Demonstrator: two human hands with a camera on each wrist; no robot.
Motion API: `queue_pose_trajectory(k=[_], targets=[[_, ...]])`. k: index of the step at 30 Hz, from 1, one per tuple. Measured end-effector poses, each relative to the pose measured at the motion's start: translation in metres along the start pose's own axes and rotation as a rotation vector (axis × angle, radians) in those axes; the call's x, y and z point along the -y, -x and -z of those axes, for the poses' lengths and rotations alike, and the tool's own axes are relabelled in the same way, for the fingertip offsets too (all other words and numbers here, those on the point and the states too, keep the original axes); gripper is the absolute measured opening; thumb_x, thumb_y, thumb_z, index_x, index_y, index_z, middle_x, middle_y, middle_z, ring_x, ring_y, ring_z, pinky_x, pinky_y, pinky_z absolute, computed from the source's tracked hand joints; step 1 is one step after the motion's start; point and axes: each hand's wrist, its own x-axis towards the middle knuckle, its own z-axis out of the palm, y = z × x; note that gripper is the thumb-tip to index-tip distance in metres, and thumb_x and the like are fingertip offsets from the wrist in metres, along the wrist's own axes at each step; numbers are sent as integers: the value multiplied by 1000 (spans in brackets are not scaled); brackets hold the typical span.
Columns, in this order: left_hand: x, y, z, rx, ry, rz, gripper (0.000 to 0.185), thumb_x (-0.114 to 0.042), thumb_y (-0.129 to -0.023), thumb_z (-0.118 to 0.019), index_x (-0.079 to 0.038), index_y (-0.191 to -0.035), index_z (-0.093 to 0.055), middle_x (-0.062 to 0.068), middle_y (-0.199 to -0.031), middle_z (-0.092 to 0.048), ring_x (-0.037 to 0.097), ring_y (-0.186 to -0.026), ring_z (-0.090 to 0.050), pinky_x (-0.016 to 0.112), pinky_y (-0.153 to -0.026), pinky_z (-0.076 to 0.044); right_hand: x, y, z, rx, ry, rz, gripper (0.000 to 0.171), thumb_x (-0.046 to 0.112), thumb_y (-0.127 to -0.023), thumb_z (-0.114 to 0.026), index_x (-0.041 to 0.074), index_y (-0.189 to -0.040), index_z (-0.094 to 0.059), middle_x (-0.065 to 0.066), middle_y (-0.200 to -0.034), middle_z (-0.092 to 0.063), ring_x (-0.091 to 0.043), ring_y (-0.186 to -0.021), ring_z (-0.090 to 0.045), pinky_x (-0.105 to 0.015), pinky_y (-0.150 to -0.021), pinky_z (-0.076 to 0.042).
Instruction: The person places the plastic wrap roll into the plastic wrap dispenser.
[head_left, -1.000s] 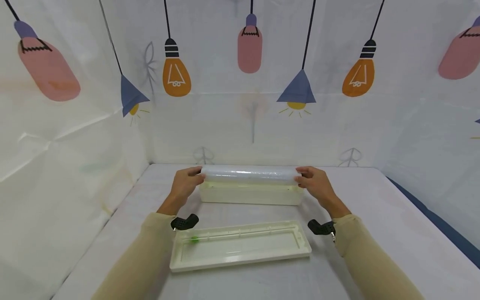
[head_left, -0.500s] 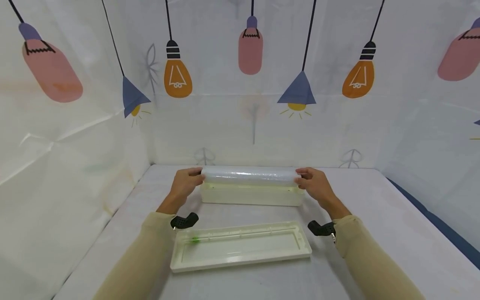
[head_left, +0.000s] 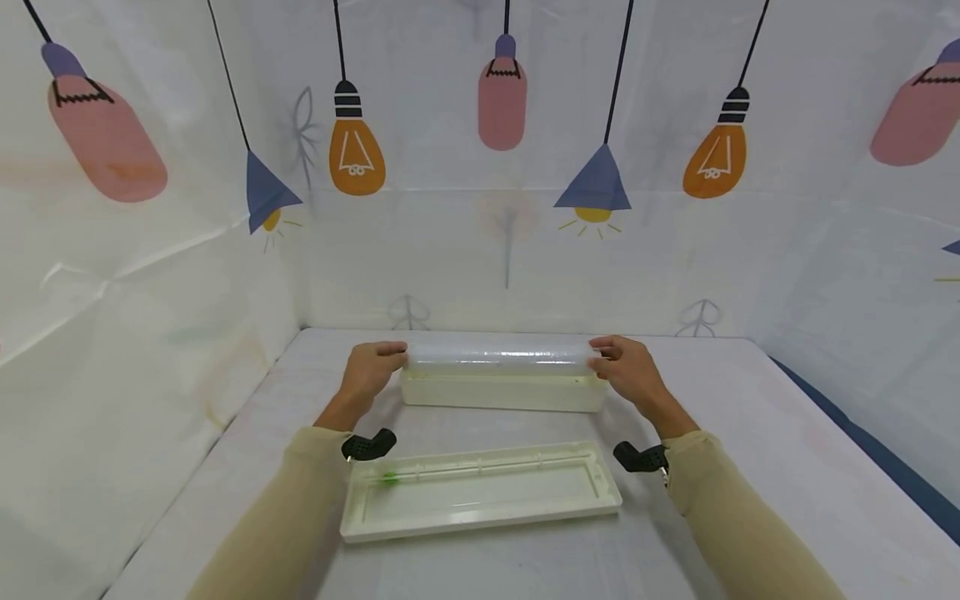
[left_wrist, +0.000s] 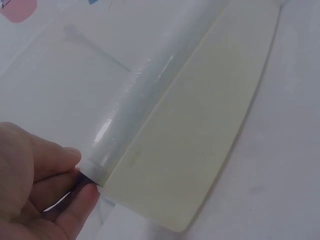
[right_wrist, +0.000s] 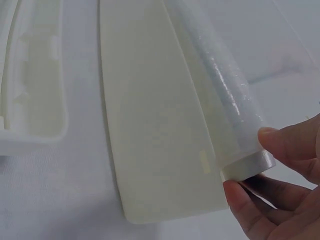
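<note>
A shiny roll of cling film (head_left: 501, 358) lies level at the mouth of a long cream box (head_left: 502, 392), partly hiding the opening. My left hand (head_left: 371, 367) grips the roll's left end. In the left wrist view, the thumb and fingers (left_wrist: 80, 205) pinch around the dark open end of the tube. At the other end, my right hand (head_left: 630, 371) holds the roll the same way. The right wrist view shows the bare core end (right_wrist: 250, 165) between thumb and fingers, just at the box's rim. How deep the roll sits in the box is hard to tell.
In front of the box lies its shallow cream lid (head_left: 480, 492), inner side up and slightly skewed. A small green slider (head_left: 389, 478) sits on the lid's rail near its left end. Behind the white-covered table (head_left: 750, 433) stands a sheet wall printed with lamps.
Both hands have lowered the roll slightly toward the box, the left end a little more. The box and the lid have stayed in place.
</note>
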Motion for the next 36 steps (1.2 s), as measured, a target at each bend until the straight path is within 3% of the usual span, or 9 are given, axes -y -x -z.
queue_pose_trajectory(k=[6, 19, 26, 36], targets=[[2, 0, 2, -3, 14, -38, 32, -17, -100, -63, -1, -127, -68, 18, -135, -61, 33, -130, -50, 50, -108, -40, 1, 1, 0, 6, 55, 16, 44, 17, -101, -60, 0, -141, -53, -28, -141, -52, -40, -113, -63, -54, -98, -49], [7, -1, -2, -46, 40, -2, 32, -20, -99, -63, -2, -124, -69, 17, -131, -63, 32, -119, -60, 50, -106, -42, 5, -2, 0, -11, 180, 73, 39, 16, -100, -63, -2, -134, -58, -29, -134, -58, -37, -103, -67, -50, -87, -54], [3, 2, -2, -34, 36, -19, 32, -21, -99, -63, -2, -124, -70, 17, -130, -64, 32, -117, -62, 49, -105, -44, 4, -3, 3, -20, 225, 108, 38, 16, -99, -64, -2, -132, -59, -29, -136, -56, -41, -126, -54, -55, -96, -48], [4, 4, -1, -9, 1, -20, 32, -21, -100, -62, -2, -125, -69, 18, -127, -65, 32, -117, -61, 50, -104, -44, 2, -2, 6, 20, 301, 130, 38, 17, -99, -65, -2, -131, -61, -29, -132, -59, -43, -124, -54, -59, -97, -46]])
